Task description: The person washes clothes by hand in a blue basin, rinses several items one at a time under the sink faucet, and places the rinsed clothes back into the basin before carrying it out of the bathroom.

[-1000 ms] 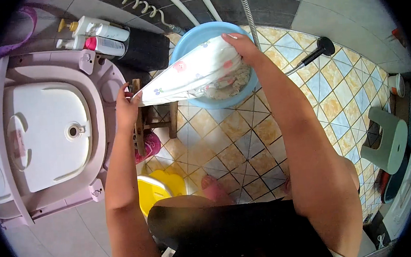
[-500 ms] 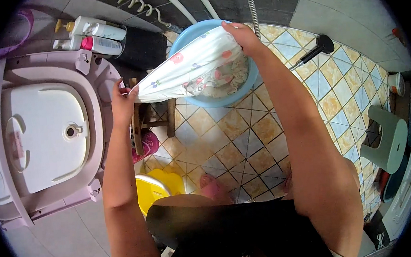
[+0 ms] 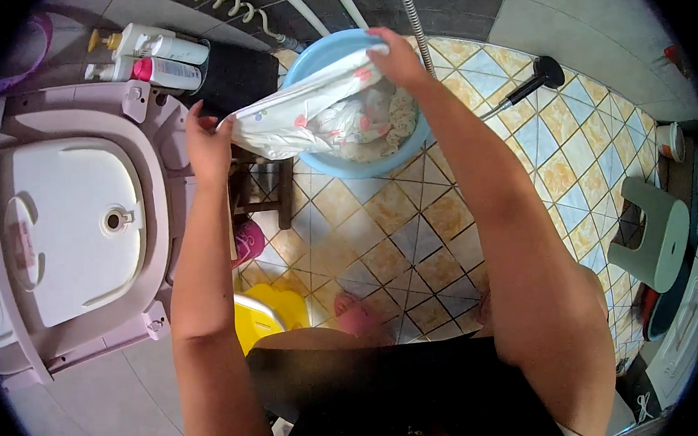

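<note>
A white cloth with a pink and purple floral print is stretched between my two hands over a light blue basin. My left hand pinches its left end beside the pink baby tub, with some fingers raised. At the basin's far right rim, my right hand is closed on the other end. The cloth sags between them, and its lower part runs down into the basin. A bunched, lace-edged printed cloth lies inside the basin; I cannot tell whether it is the same piece.
A pink baby tub stands at the left, with several pump bottles behind it. A wooden stool is under the cloth. A yellow bucket sits near my legs. A shower head lies right; a green stool is further right.
My right hand has moved slightly left and away from me, and my left hand has shifted a little. The cloth between them is slacker and more folded, hanging lower into the basin.
</note>
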`<act>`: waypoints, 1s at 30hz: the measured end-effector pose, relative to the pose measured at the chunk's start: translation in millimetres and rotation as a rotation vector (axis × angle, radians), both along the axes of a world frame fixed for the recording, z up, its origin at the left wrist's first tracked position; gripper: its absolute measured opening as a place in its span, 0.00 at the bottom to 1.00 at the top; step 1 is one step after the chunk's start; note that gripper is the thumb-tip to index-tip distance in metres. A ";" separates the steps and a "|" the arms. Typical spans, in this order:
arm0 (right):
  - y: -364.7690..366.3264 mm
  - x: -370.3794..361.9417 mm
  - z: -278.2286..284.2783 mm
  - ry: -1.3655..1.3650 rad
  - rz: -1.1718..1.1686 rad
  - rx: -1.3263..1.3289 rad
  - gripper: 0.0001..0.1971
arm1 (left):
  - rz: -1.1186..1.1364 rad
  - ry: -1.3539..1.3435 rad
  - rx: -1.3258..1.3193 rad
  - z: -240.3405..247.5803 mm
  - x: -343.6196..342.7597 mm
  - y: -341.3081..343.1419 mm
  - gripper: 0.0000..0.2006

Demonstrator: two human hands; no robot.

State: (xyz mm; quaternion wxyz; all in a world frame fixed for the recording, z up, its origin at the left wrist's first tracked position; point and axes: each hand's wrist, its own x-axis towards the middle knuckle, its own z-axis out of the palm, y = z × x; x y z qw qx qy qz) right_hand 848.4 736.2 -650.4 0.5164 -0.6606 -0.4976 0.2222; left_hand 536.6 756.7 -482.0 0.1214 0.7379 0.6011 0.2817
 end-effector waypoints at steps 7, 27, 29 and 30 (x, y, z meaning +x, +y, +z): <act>-47.2 -103.6 -19.6 -0.021 0.328 -0.186 0.15 | 0.051 -0.318 -0.188 14.3 37.2 -2.5 0.27; 12.2 -3.5 211.6 0.072 0.682 -0.053 0.15 | -0.239 -0.291 0.229 251.0 28.6 43.6 0.26; 11.4 2.7 235.4 -0.056 0.681 0.036 0.17 | -0.241 -0.304 0.229 259.3 24.4 40.2 0.25; -0.6 7.8 248.0 -0.080 0.602 -0.019 0.17 | -0.235 -0.301 0.219 255.4 21.6 44.3 0.26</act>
